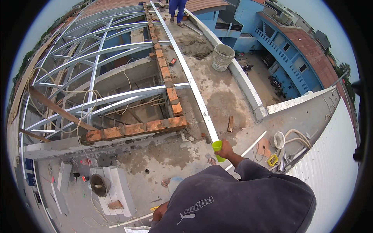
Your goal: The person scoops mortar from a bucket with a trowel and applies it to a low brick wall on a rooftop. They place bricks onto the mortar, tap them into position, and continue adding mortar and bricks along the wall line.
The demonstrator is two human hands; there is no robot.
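Note:
My right hand (pixel 225 150) is wrapped round a lime-green plastic cup (pixel 217 146), held out in front of my dark shirt. The cup looks upright and overlaps the near end of a long silver metal beam (pixel 182 70). What the cup holds, I cannot make out. At the lower edge my left hand (pixel 159 212) shows only in part beside my shirt, its fingers hidden. Close to it are a small yellow item (pixel 154 208) and a thin white pipe (pixel 130 222). My sandalled feet stand on stained concrete (pixel 155 159).
Silver roof trusses (pixel 93 70) span an opening at left, bordered by a low brick course (pixel 136 129). A bucket (pixel 223 57) stands near the right parapet (pixel 248 89). A dark bowl (pixel 100 185) sits by pale blocks (pixel 116 194). Another person (pixel 177 9) stands at the far end.

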